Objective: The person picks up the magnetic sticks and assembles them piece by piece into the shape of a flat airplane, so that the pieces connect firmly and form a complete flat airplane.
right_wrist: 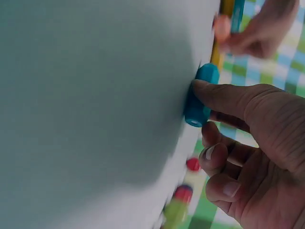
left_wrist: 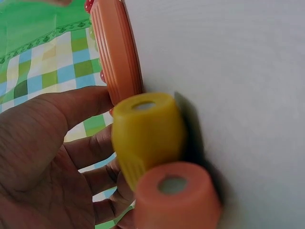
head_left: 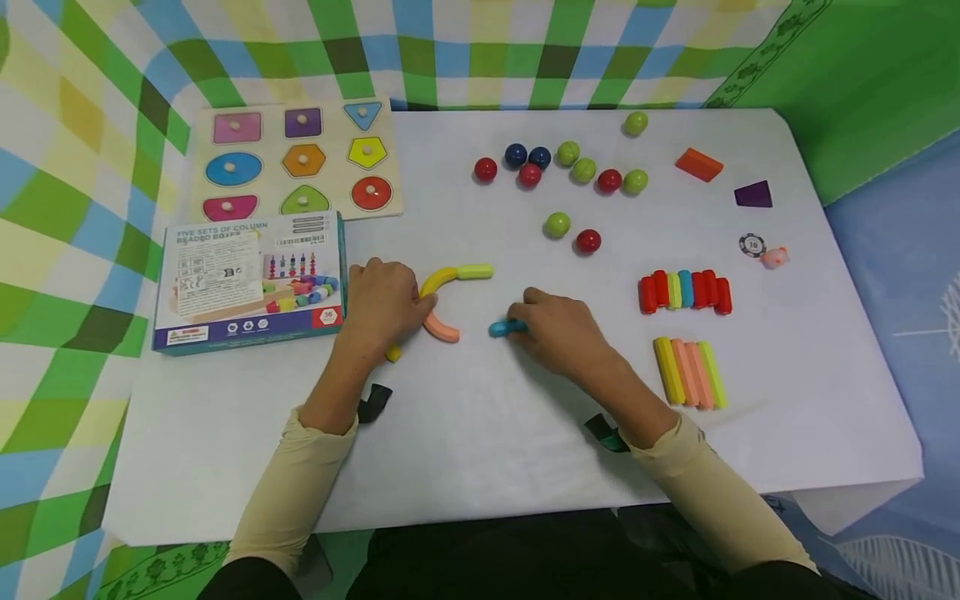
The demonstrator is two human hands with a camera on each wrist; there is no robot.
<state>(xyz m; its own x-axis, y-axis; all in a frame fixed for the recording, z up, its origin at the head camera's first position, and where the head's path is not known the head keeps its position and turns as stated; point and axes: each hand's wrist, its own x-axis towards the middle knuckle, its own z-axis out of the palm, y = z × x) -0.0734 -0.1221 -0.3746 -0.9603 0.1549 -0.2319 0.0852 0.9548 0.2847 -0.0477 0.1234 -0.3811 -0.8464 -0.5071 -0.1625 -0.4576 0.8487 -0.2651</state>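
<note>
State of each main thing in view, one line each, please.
Blue piece: pinched by the right hand
Salmon curved piece: touched by the left hand; grip unclear
Box: closed, lying flat
Puzzle board: visible shapes seated
Balls: loose, scattered
Long sticks: side by side
Short sticks: in a row

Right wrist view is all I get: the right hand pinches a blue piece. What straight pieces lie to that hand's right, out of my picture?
Observer: The head view shows a row of four straight pieces to the right of the right hand: one yellow, two pink, one light green.
Operator: Anything just above that row in the head picture?
Observer: Yes, a second row, made of red, light green and blue pieces.
Operator: The round beads are a blur to me. How many are dark blue?
Observer: Two dark blue beads, side by side.
</note>
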